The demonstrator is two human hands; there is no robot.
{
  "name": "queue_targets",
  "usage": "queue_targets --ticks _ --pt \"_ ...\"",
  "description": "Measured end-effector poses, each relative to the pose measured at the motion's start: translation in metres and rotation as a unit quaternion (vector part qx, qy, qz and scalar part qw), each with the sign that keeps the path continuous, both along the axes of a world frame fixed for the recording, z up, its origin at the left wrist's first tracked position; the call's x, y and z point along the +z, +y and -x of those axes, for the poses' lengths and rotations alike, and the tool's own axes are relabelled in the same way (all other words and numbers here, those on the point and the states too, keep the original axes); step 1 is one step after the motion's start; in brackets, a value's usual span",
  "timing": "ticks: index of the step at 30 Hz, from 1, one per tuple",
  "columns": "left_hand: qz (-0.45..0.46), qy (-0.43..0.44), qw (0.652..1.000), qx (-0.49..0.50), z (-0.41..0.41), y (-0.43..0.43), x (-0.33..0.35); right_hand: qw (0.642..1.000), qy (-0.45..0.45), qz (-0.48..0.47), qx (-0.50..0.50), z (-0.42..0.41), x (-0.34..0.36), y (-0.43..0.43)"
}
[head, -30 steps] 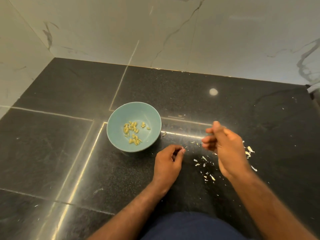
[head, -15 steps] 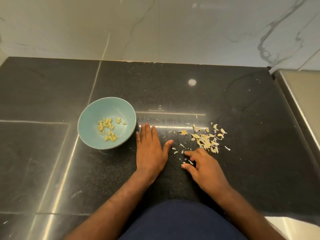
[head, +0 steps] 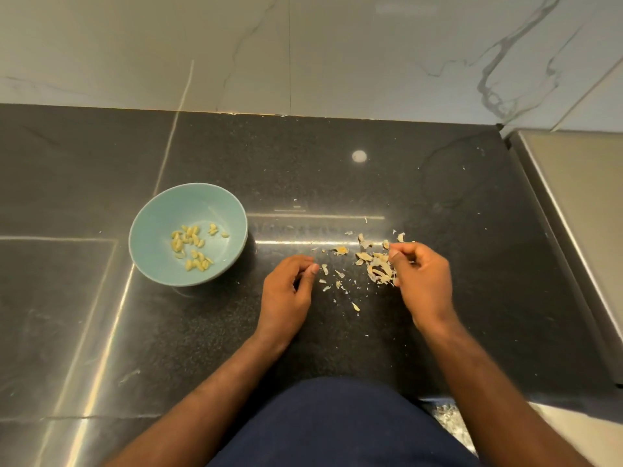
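Bowl on the left, husks on the right, both hands between and before them on the tabletop (head: 337, 183).

The bowl (head: 161, 227) stands left of centre with a scatter of seeds (head: 192, 246) lying in its bottom. Well to its right, the husks (head: 376, 264) lie heaped on the tabletop, with loose bits strewn left and nearer. The left hand (head: 286, 291) rests between bowl and husks, nearer the person and clear of the bowl. The right hand (head: 421, 281) is at the heap's right edge, fingers curled into it. Behind everything, the wall (head: 303, 52) rises from the tabletop's far edge. A ledge (head: 580, 210) adjoins the tabletop at far right.
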State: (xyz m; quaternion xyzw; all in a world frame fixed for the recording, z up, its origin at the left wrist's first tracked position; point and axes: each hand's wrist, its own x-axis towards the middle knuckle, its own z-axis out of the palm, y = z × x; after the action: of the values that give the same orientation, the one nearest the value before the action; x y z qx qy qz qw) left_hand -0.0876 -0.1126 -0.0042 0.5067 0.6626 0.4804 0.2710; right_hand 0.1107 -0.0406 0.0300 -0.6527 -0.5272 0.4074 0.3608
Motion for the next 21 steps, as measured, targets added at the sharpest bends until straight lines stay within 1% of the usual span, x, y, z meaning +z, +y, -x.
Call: queue_targets --ticks 3,5,6,8,10,11,13,17,21 --pt "0.046 -0.058 0.997 0.017 0.003 0.006 0.005 0.999 -0.042 0.006 0.033 -0.010 0.002 0.003" --pt "0.077 -0.089 0.991 0.056 0.001 0.012 0.005 0.990 -0.116 -0.006 0.082 -0.009 0.002 0.001" --pt "0.081 -0.090 0.990 0.076 -0.001 0.015 0.005 0.982 -0.155 -0.012 0.104 -0.006 0.001 -0.001" --pt "0.072 -0.043 0.993 0.086 -0.005 0.017 0.002 0.963 -0.230 -0.008 0.138 0.002 -0.001 -0.004" --pt "0.060 0.006 0.996 0.067 -0.009 0.017 0.001 0.938 -0.311 0.004 0.151 0.011 -0.003 -0.006" --pt "0.058 0.013 0.996 0.061 -0.009 0.017 0.001 0.930 -0.335 0.003 0.151 0.014 -0.004 -0.006" --pt "0.058 0.017 0.997 0.057 -0.008 0.018 0.001 0.927 -0.339 -0.008 0.158 0.017 -0.006 -0.005" --pt "0.053 0.021 0.997 0.058 -0.009 0.017 0.002 0.935 -0.294 -0.028 0.197 0.017 -0.008 -0.007" --pt "0.045 0.004 0.997 0.064 -0.009 0.016 0.005 0.948 -0.240 -0.064 0.199 0.010 -0.006 -0.013"
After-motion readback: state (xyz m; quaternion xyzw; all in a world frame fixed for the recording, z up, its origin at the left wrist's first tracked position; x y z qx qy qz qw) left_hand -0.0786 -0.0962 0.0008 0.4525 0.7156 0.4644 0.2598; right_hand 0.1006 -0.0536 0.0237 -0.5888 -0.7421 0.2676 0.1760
